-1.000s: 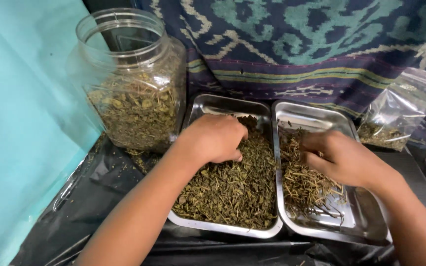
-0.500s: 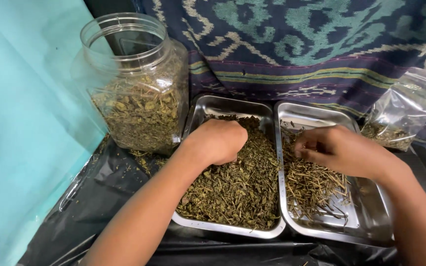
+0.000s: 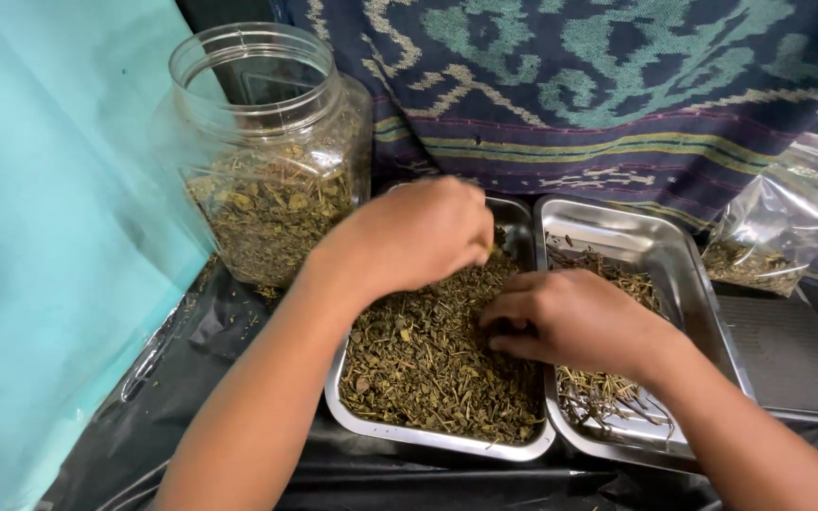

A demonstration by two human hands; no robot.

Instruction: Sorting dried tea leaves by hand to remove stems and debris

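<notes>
Left steel tray (image 3: 347, 402): green-brown dried leaves (image 3: 428, 364). Right steel tray (image 3: 617, 227): thin stems (image 3: 598, 393). Left hand (image 3: 414, 232), right hand (image 3: 570, 317): grip pinching leaves. Clear plastic jar (image 3: 267, 151) half-full; clear plastic bag (image 3: 778, 227) right.

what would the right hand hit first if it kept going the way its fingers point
Likely the dried leaves in the left tray: the right hand points leftward, fingertips already at the pile.

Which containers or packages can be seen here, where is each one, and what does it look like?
Jar: back left, clear plastic, lid off, partly filled with dried green herbs.
Bag: far right, clear plastic, a few dried herbs inside.
No labels, signs or screens can be seen.
</notes>
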